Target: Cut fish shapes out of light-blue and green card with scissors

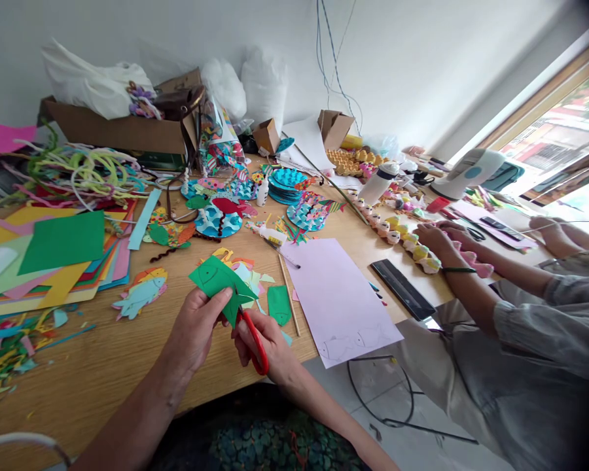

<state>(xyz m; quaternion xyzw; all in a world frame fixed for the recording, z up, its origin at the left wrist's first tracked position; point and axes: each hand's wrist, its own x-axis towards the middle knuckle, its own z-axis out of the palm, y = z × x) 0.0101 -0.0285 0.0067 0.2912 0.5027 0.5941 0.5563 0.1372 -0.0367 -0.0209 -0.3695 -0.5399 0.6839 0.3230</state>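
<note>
A piece of green paper [211,277] with a fish outline drawn on it is pinched in my left hand [199,324], thumb on top. My right hand [265,337] is closed around red-handled scissors [256,343]. Their blades reach the paper's lower right edge, where a cut runs in; the blade tips are partly hidden. Just beyond my hands lie paper scraps [240,256] and a smaller green piece [279,305] with a drawn line. A stack of cut-out paper fish [141,292] rests to the left.
Coloured paper sheets [61,242] and pipe cleaners [88,167] cover the left. A lilac sheet [341,294] with fish sketches overhangs the front edge. At right, another person's hands [436,239] touch painted egg-carton pieces [397,239]. A black ruler [402,288] and glue bottle [272,234] lie nearby.
</note>
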